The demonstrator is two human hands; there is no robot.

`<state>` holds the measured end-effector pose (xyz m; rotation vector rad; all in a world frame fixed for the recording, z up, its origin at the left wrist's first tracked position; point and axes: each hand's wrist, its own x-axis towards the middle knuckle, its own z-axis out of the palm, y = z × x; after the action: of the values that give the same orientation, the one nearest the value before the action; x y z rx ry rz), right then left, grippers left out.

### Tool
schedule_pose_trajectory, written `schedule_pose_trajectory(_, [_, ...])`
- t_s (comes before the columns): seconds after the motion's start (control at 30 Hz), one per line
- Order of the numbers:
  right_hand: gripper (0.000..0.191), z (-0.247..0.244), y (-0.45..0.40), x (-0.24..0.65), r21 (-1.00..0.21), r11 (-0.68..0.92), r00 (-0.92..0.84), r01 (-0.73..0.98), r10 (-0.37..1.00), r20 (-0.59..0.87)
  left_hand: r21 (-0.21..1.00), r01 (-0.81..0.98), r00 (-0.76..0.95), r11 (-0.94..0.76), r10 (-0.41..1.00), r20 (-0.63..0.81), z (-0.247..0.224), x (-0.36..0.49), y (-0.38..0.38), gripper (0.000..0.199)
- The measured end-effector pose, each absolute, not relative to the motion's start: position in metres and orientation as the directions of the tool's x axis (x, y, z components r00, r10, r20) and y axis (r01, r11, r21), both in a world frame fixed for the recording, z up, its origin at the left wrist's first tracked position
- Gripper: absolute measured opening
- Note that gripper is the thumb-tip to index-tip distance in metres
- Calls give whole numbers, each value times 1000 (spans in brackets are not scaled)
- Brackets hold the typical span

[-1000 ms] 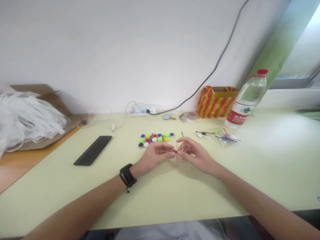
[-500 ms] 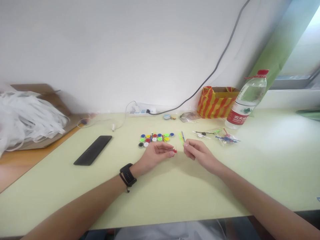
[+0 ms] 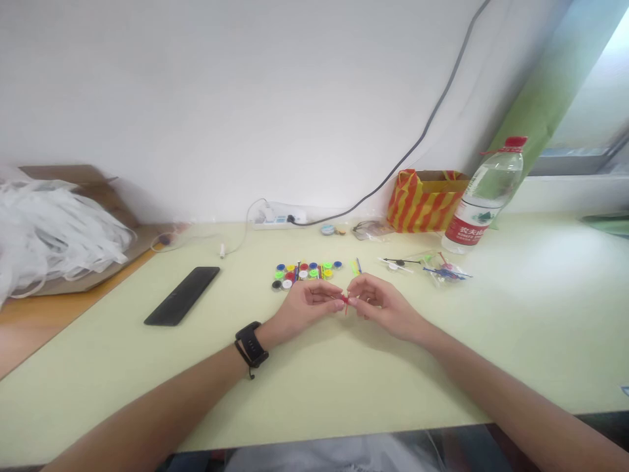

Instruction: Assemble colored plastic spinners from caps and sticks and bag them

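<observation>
Your left hand (image 3: 307, 303) pinched one red piece (image 3: 345, 301) at its fingertips, above the desk (image 3: 393, 380), in from its near edge. Your right hand's (image 3: 388, 308) fingertips bunched beside it, grip unclear. One bottle (image 3: 484, 200) stood toward the far edge.

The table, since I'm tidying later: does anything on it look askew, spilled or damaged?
No spill or damage shows. The bottle appears to lean beside the striped bag, though wide-lens distortion may explain that. White straps bulge untidily over the open cardboard box at far left.
</observation>
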<state>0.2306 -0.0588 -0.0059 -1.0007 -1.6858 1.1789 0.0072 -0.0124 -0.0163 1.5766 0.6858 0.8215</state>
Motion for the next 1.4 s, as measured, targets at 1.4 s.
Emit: schedule_pose_trajectory(1.4, [25,-7,-59,231,-957,239,-343,166,923,172,986,-7,591,-164,795,136,-15,8,-14,31])
